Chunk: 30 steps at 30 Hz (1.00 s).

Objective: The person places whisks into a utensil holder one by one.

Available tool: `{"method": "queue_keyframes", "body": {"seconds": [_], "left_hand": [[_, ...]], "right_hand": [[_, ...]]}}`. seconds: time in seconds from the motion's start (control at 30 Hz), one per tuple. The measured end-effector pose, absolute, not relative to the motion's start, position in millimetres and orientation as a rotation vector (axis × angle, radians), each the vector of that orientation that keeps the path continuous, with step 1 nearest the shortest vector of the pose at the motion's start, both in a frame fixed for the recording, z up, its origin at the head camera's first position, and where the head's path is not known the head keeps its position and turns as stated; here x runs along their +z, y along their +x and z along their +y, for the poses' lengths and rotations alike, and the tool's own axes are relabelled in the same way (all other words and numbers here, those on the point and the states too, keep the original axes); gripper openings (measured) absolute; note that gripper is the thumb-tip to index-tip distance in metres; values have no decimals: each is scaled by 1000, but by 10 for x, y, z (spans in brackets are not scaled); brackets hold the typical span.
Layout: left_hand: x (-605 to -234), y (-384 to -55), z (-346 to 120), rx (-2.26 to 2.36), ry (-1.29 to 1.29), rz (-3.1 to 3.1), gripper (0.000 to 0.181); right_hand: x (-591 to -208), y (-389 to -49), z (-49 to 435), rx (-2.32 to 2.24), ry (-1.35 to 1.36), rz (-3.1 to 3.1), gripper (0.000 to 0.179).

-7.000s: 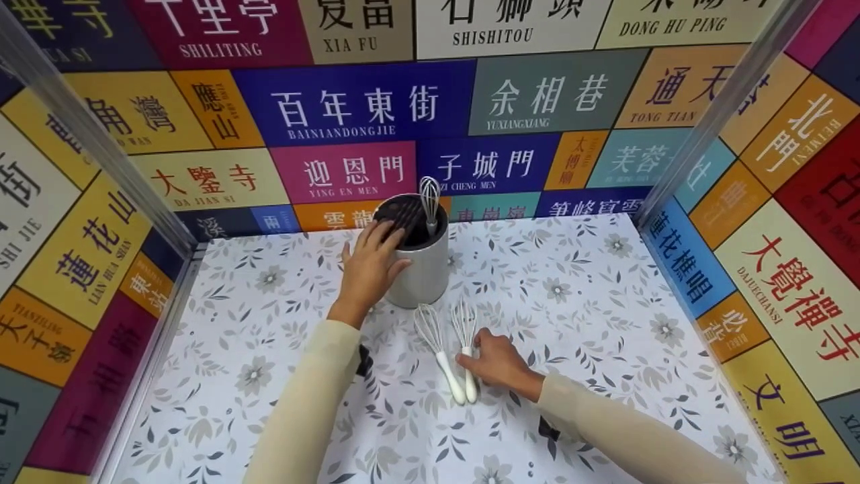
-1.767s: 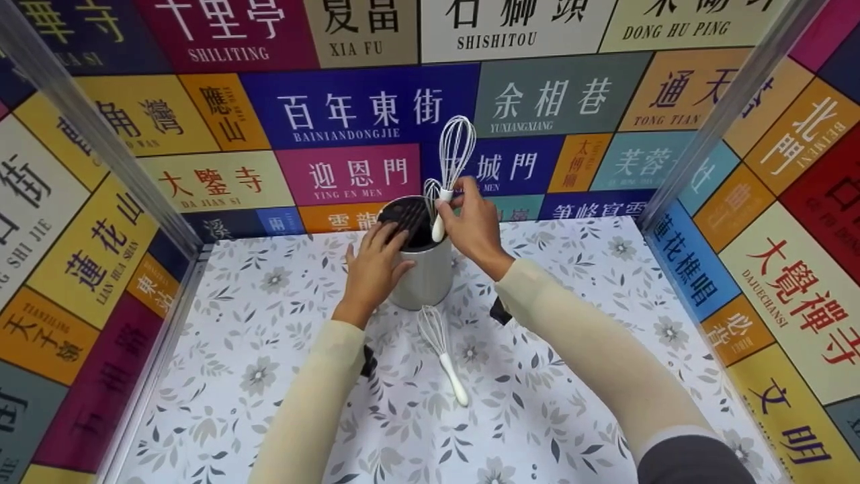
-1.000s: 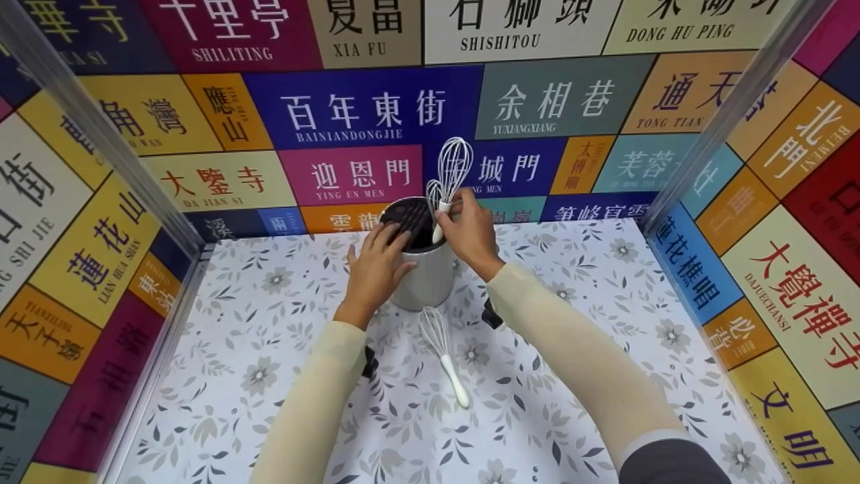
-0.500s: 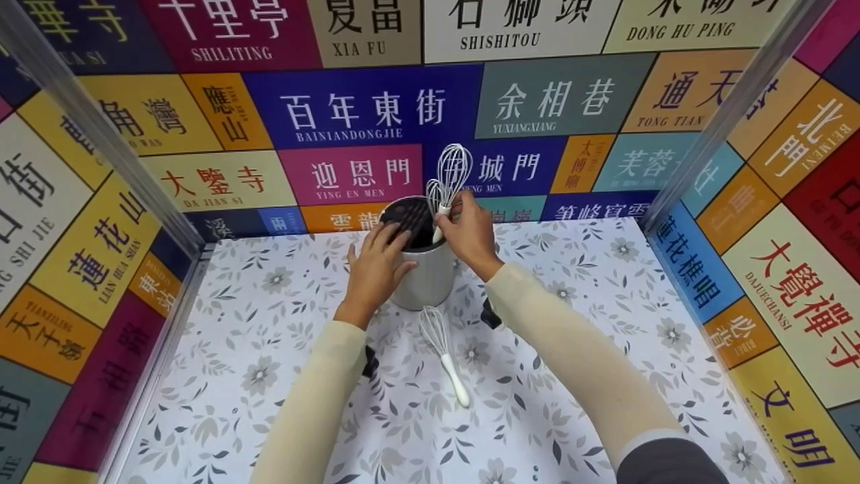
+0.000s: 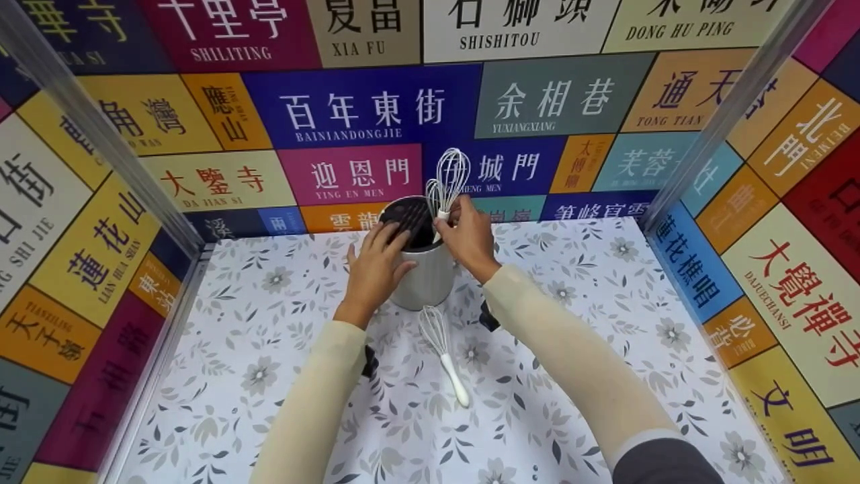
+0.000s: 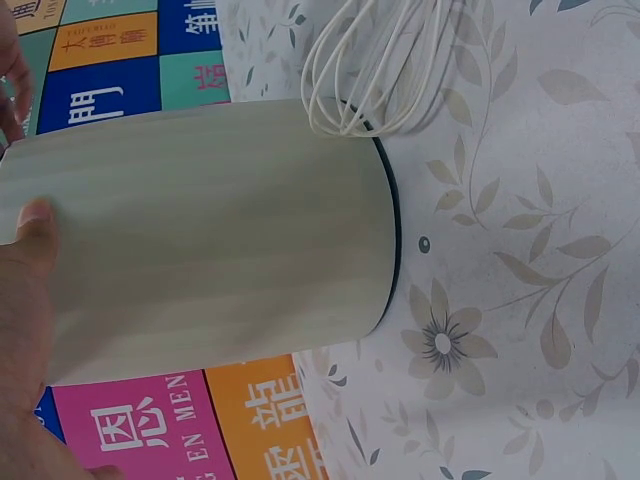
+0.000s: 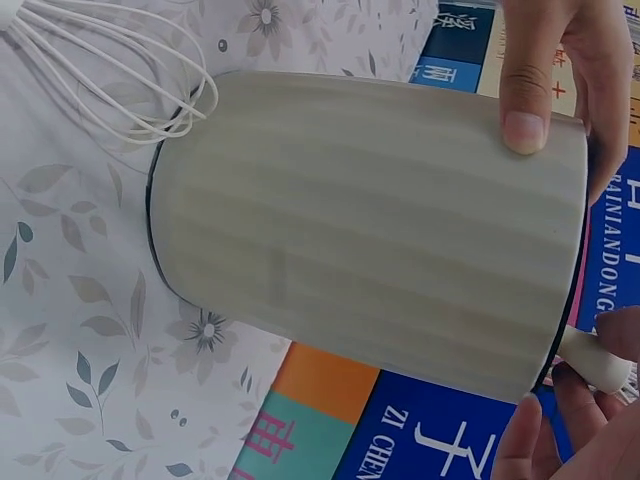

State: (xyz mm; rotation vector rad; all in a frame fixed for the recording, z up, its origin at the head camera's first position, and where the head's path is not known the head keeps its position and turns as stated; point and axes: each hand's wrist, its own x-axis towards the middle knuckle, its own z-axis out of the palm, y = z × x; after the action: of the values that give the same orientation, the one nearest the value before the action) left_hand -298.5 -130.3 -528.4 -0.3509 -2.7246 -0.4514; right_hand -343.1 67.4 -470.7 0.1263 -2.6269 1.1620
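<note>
A pale grey, round utensil holder (image 5: 424, 282) with a dark inside stands at the back of the table. My left hand (image 5: 373, 272) grips its left rim, thumb on the outer wall and fingers over the mouth. At the right side of the rim, my right hand (image 5: 473, 235) pinches a white whisk (image 5: 454, 171) near the top of its handle, wires upward. The lower handle goes into the mouth, as the right wrist view shows from the side. A smaller whisk (image 5: 431, 190) stands in the holder behind it. Another white whisk (image 5: 455, 382) lies on the table in front, wires toward the holder.
The table (image 5: 269, 417) has a white cloth printed with grey leaves and flowers. Colourful panels with Chinese lettering (image 5: 363, 107) rise at the back and both sides. Clear upright strips (image 5: 699, 128) mark the corners.
My right hand has lifted one of two whisks off the table and brought it to the holder. Over the last second it has sunk slightly with its handle. My left hand stays on the rim.
</note>
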Motion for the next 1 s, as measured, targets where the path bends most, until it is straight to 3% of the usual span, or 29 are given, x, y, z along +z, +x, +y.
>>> {"method": "queue_keyframes", "body": {"seconds": [1.0], "left_hand": [[-5254,-2967,-1303,-452,-333,-2762,60]], "right_hand": [[-4824,-3439,670,1347,167,-2520,44]]}}
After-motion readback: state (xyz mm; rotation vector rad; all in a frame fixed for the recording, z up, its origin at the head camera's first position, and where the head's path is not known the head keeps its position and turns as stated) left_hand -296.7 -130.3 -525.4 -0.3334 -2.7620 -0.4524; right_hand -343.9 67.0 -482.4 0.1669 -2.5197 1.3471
